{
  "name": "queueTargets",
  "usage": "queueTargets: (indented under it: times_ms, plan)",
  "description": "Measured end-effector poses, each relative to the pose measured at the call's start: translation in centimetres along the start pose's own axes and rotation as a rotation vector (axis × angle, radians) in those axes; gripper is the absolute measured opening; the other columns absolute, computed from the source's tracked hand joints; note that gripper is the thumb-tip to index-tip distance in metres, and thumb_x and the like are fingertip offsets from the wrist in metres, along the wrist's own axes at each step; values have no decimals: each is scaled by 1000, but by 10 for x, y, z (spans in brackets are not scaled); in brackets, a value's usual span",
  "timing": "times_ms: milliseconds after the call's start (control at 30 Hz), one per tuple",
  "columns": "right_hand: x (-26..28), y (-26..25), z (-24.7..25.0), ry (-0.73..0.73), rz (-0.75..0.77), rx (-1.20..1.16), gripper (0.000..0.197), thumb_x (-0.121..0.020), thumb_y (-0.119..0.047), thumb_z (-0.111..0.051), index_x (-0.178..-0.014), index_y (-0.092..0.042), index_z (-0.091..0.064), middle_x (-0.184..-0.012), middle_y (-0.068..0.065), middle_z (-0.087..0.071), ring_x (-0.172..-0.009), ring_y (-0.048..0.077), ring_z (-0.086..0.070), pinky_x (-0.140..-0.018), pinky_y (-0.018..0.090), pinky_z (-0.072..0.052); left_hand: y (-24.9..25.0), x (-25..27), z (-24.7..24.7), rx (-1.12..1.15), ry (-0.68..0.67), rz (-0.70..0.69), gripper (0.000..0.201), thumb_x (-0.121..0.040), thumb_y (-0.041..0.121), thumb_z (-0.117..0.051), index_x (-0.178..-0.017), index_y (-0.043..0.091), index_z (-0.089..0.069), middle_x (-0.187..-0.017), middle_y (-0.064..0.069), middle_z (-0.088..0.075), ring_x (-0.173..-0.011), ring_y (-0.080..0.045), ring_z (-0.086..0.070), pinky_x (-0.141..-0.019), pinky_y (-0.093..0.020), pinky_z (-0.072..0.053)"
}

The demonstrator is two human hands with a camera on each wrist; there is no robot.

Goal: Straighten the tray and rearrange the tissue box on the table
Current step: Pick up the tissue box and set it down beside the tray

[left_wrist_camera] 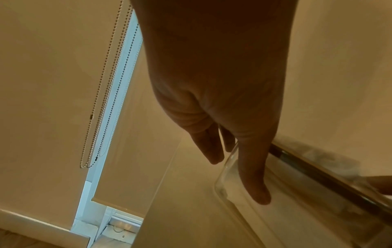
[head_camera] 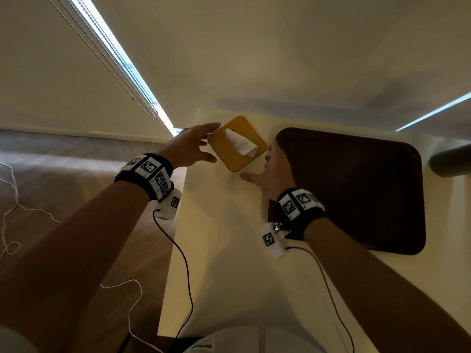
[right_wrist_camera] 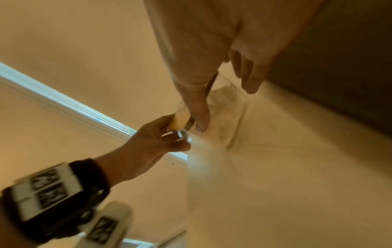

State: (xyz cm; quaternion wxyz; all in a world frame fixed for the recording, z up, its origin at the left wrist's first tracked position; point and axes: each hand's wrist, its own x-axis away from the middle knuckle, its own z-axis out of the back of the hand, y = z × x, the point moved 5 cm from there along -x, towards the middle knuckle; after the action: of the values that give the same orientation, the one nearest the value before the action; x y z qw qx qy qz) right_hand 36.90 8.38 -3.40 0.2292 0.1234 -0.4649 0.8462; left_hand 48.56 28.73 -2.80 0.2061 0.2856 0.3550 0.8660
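Observation:
The tissue box (head_camera: 226,152) has a yellow lid, clear walls and a white tissue (head_camera: 240,143) sticking up. It stands turned like a diamond near the far left corner of the white table (head_camera: 216,250). My left hand (head_camera: 207,142) straddles its left corner, straight fingers along the far side and thumb on the near side. In the left wrist view one finger (left_wrist_camera: 254,184) lies flat on the clear wall (left_wrist_camera: 297,209). My right hand (head_camera: 257,165) straddles the near right corner, thumb (right_wrist_camera: 197,114) against the wall. The dark brown tray (head_camera: 356,189) lies right of the box, under my right wrist.
The table's left edge (head_camera: 178,225) runs just beside the box, with wooden floor and loose cables (head_camera: 15,200) below. A dark rounded object (head_camera: 451,161) sits at the right border beyond the tray. Blind chains (left_wrist_camera: 101,117) hang by the window at the left.

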Motion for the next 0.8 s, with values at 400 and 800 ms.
queueTargets:
  times_ms: [400, 800]
  plan:
    - [8, -16, -26, 132, 3, -224, 112, -65, -30, -90, -150, -23, -18, -140, 4, -49, -125, 22, -50, -98, 34, -47, 1, -9, -5, 64, -85, -45, 92, -65, 24, -88, -145, 28, -43, -127, -4, -62, -116, -25, -63, -101, -48, -52]
    - [-25, -23, 2, -160, 167, 17, 107, -70, -28, -87, -153, -20, -20, -145, 5, -49, -127, 19, -51, -102, 34, -47, -5, 26, -27, 151, 234, -55, 87, -78, 16, -82, -152, 23, -36, -120, 10, -60, -110, 9, -56, -80, 5, -39]
